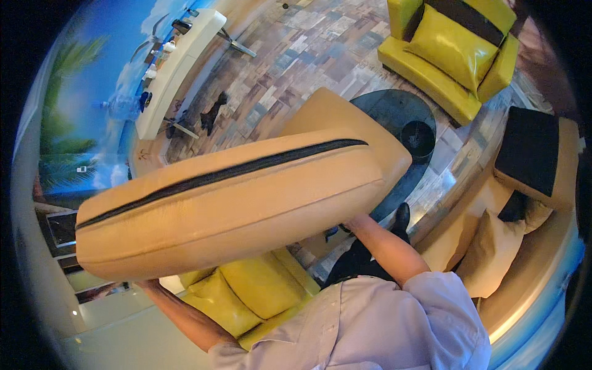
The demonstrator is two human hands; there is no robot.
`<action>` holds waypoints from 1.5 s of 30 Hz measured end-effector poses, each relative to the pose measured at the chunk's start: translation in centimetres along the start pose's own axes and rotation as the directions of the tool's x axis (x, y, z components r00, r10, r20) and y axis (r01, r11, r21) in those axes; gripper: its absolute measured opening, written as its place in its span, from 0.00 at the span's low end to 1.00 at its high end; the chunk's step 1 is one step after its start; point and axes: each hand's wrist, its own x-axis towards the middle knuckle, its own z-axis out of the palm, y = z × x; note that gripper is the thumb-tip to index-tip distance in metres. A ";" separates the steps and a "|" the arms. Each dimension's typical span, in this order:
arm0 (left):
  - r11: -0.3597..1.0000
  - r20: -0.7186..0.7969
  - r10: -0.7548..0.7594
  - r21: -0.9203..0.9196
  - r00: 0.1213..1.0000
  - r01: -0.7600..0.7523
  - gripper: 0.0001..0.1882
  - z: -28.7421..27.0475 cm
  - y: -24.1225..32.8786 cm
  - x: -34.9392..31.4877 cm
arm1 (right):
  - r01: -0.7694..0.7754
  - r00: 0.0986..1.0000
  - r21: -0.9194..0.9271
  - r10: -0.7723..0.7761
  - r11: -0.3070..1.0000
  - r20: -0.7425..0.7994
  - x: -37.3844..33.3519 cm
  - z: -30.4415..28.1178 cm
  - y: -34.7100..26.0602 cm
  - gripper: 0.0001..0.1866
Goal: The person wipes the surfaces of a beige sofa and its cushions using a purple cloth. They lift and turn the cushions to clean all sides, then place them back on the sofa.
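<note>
A long, thick tan sofa cushion with a black strip along its side is held up in front of me, slanting across the view. My left hand grips its lower left end from beneath; the fingers are mostly hidden. Under the right end is my right hand, its fingers tucked out of sight behind the cushion. Past the cushion's far side, a tan padded block shows, partly covered by it.
Beneath the cushion stands a yellow-green sofa. To the right is a tan sofa with a loose pillow. A round dark glass table, a yellow-green armchair and a white wall counter stand beyond.
</note>
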 end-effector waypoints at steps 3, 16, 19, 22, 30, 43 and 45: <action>0.997 -0.065 0.022 0.073 0.998 -0.017 0.42 -1.0 -1.2 -0.2 | 0.063 0.991 0.025 -0.060 0.998 -0.123 -4.5 1.4 -4.9 0.30; 0.988 0.346 0.110 0.067 0.932 -0.141 0.41 25.0 5.3 -7.3 | 0.825 0.527 -0.563 -0.422 0.047 0.737 -18.7 20.0 -13.7 0.22; 0.844 0.548 0.287 0.244 0.786 -0.478 0.41 32.3 7.4 -12.2 | 0.876 0.380 -0.475 -0.493 -0.080 0.783 -19.7 21.8 -13.6 0.22; 0.676 0.717 0.274 0.331 0.641 -0.659 0.52 39.4 8.2 -15.9 | 0.900 0.291 -0.435 -0.698 -0.033 0.654 -19.5 20.6 -14.9 0.22; 0.171 0.869 0.388 0.261 0.308 -0.950 0.47 52.6 3.4 -22.4 | 0.832 0.111 -0.546 -0.936 -0.097 0.335 -11.5 8.0 -24.1 0.25; 0.230 0.806 0.499 0.229 0.317 -0.946 0.37 49.4 2.6 -26.7 | 0.713 0.565 -0.503 -0.825 0.489 -0.001 -7.4 -7.4 -30.1 0.26; 0.303 0.739 0.594 0.160 0.318 -0.939 0.31 45.7 1.7 -29.0 | 0.697 0.577 -0.583 -0.810 0.417 0.111 -6.9 -9.2 -32.4 0.24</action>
